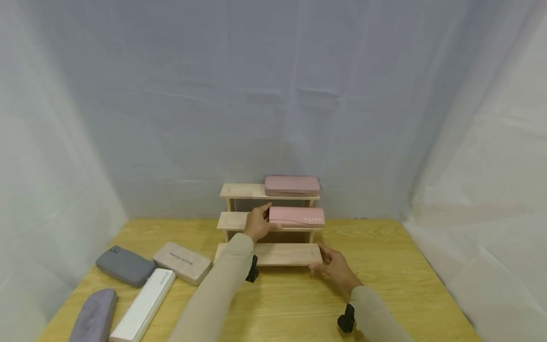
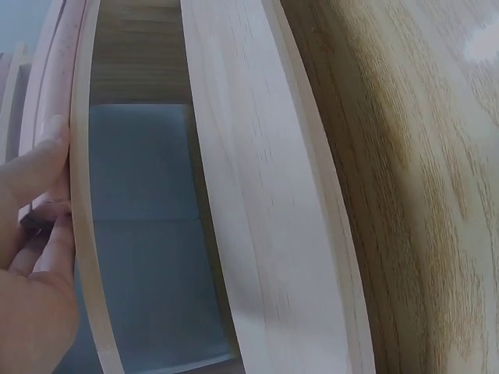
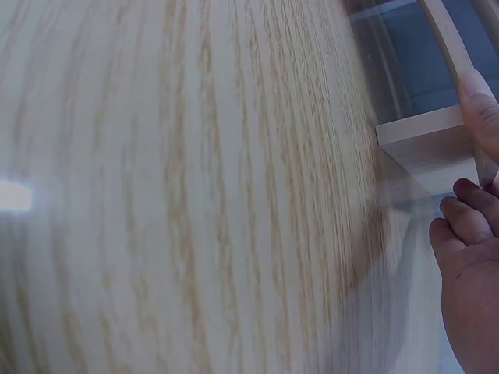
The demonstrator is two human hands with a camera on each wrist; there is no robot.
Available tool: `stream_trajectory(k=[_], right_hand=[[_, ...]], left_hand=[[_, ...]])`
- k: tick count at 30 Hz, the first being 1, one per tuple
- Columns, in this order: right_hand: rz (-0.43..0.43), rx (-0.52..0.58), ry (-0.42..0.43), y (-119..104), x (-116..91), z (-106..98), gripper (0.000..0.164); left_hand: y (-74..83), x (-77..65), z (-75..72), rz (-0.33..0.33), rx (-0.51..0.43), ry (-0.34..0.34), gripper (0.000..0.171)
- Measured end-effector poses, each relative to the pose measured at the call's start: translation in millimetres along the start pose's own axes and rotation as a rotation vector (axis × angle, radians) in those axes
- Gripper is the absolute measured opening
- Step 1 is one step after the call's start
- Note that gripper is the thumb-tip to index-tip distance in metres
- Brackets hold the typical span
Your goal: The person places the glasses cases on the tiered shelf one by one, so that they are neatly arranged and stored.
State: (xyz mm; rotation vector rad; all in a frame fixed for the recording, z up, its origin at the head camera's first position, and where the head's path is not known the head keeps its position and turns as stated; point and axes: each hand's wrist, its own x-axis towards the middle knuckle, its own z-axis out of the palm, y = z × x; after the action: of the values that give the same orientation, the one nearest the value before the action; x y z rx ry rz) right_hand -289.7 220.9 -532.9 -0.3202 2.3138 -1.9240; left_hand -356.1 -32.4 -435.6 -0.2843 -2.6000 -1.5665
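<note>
Pink case (image 1: 297, 216) in hand on the middle shelf

The left hand (image 1: 258, 224) pinches the left end of the pink case, which lies on the wooden stand's (image 1: 284, 254) middle shelf; its fingers are partly hidden, so their exact hold is hard to tell. The right hand (image 1: 337, 270) grips the bottom shelf's right end. A mauve case (image 1: 292, 185) lies on top. Four more cases (image 1: 183, 262) lie on the worktop (image 1: 307, 304), left of the stand.

Left hand (image 1: 258, 223), right hand (image 1: 337, 270) bare. Plain beige left sleeve (image 1: 215, 289), lower centre; matching right sleeve (image 1: 372, 308), lower right. Small black left wrist device (image 1: 252, 270), black right wrist device (image 1: 346, 319).
</note>
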Motion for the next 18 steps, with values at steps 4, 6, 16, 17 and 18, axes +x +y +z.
stream_trajectory(k=[4, 6, 16, 17, 18], right_hand=[[-0.003, -0.003, -0.01, 1, 0, 0, 0.087], [-0.009, -0.006, -0.013, 1, 0, 0, 0.087], [-0.027, -0.04, 0.008, 4, 1, -4, 0.088], [-0.026, -0.044, 0.01, 4, 1, -4, 0.088], [-0.024, -0.047, 0.011, 4, 1, -4, 0.088]], left_hand=[[0.3, -1.7, -0.3, 0.008, 0.023, 0.008, 0.079], [-0.9, -2.7, 0.0, 0.013, 0.032, 0.013, 0.079], [-2.0, -9.8, -3.7, 0.054, -0.076, -0.009, 0.075], [-1.9, -10.9, -4.2, 0.059, -0.08, -0.01, 0.075], [-1.8, -12.4, -4.8, 0.059, -0.084, -0.012, 0.075]])
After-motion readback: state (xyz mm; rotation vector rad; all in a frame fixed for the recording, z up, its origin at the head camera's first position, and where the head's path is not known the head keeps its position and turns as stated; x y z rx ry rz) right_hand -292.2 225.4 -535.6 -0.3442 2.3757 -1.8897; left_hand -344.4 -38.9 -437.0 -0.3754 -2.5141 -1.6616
